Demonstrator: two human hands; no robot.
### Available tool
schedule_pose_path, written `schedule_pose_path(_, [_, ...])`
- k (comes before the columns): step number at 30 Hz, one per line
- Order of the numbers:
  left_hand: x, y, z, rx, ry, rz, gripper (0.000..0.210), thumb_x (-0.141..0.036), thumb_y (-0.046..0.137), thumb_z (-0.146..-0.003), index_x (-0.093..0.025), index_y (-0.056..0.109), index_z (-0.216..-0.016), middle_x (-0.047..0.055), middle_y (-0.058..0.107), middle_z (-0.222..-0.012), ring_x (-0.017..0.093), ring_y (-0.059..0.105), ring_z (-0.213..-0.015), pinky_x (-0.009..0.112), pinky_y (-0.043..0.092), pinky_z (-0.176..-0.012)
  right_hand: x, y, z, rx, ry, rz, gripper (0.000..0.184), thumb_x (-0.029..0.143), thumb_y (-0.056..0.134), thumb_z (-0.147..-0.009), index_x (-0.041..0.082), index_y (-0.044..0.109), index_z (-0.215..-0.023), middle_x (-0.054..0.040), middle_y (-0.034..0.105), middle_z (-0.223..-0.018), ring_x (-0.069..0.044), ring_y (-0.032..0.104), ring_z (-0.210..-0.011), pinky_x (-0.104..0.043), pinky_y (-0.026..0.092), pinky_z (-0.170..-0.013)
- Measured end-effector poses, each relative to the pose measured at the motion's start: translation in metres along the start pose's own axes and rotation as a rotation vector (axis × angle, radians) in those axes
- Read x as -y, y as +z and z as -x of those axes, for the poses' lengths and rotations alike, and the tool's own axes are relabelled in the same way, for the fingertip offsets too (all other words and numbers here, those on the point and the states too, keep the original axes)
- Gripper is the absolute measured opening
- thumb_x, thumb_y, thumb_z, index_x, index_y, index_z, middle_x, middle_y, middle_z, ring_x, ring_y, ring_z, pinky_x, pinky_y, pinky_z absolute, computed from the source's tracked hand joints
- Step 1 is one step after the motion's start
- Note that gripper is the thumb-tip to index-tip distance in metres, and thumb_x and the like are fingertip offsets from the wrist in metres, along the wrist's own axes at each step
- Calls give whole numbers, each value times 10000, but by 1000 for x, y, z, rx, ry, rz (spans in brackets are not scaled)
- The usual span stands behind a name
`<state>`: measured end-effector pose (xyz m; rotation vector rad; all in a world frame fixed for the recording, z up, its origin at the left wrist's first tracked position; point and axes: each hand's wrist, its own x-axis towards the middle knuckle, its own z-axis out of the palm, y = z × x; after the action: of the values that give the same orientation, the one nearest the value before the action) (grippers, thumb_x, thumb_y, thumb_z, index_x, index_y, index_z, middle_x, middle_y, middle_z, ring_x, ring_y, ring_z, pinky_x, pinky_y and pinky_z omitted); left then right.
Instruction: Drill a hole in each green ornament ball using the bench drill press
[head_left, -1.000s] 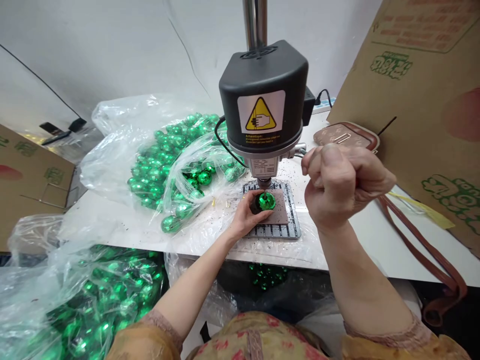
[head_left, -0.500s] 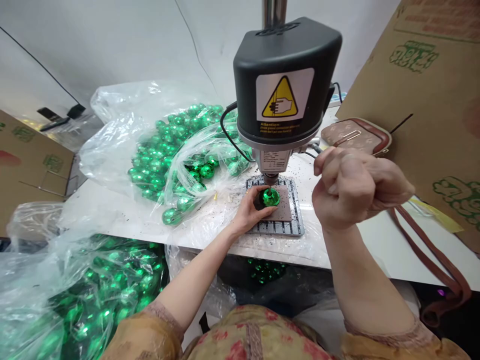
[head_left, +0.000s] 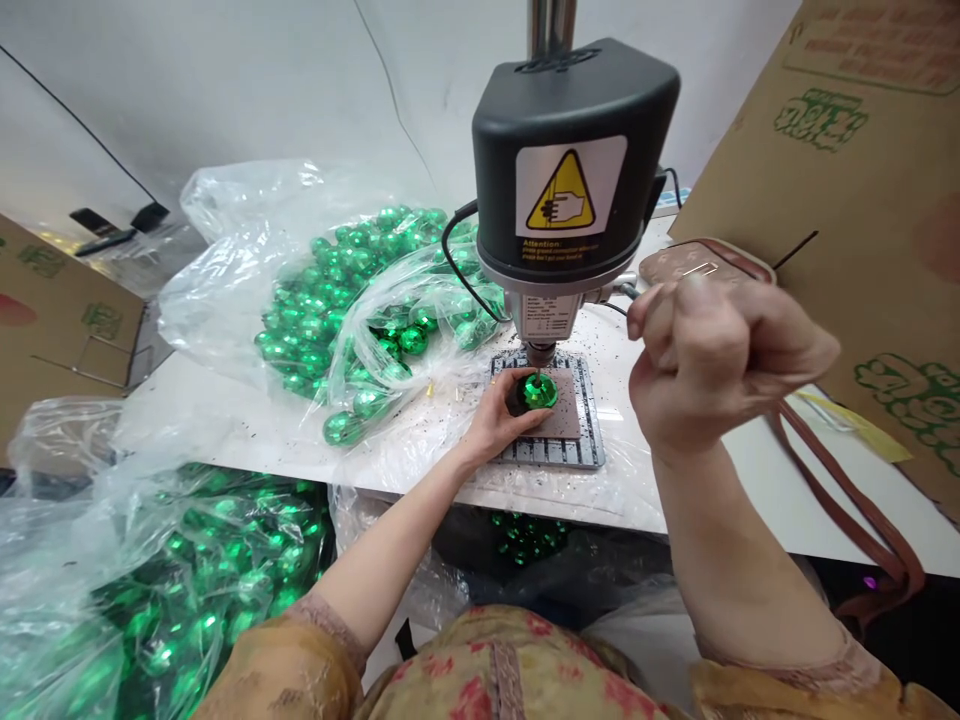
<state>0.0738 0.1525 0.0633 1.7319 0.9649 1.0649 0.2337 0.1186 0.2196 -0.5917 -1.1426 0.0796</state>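
My left hand curls its thumb and fingers around a shiny green faceted ball. That ball rests on a brownish square pad over the slotted metal base of a small drill press. Directly above, the chuck hangs with its thin bit at the ball's top; how deep the bit sits I cannot tell. My right hand is a closed fist at the press's right side, around the feed lever, most of which the fingers hide.
Clear plastic bags of green balls lie on the table at left and below its edge. Cardboard boxes flank both sides. A patterned bag with a brown strap lies at right. Dark shavings litter the table.
My right fist has shifted slightly up and to the right in view. My left hand keeps the ball beneath the bit, and the view itself has moved a little.
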Motion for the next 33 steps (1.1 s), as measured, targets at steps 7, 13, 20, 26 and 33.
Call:
schedule_pose_path(7, [0,1,0,-8,18,-15,569,-426,856,-771,-206,600,-1230,85,699,-1149,255,678,-1082,411,561,-968,-14,6,1,-79,-185,-165,545,187,604,-887,170,159,-572,65,176,-481,-23,229,-395,-266,286,-464])
schedule_pose_path(13, [1,0,0,-1,31,-45,575,-433,847,-787,-208,593,-1251,89,695,-1177,257,671,-1102,413,550,-985,-22,-6,14,0,-244,-168,516,192,595,-870,173,176,-570,68,215,-480,-31,268,-415,-275,336,-480])
schedule_pose_path(20, [2,0,1,3,25,-35,580,-437,840,-793,-204,583,-1258,97,687,-1216,258,664,-1122,420,541,-999,-21,-4,15,-6,-259,-161,499,131,577,-862,175,183,-558,75,248,-477,-27,269,-404,-283,355,-478])
schedule_pose_path(26, [-3,2,1,-47,25,-53,580,-449,864,-759,-208,611,-1221,87,706,-1152,255,683,-1066,409,562,-947,5,15,-30,-114,73,-160,443,185,670,-849,214,372,-523,76,328,-419,-54,287,-381,-288,263,-399])
schedule_pose_path(33, [-15,2,20,-263,54,-135,490,-403,848,-786,-231,620,-1184,71,689,-1164,246,670,-1094,411,547,-965,9,20,-51,-71,173,-154,444,117,619,-851,225,335,-528,93,296,-413,-35,327,-347,-242,210,-364])
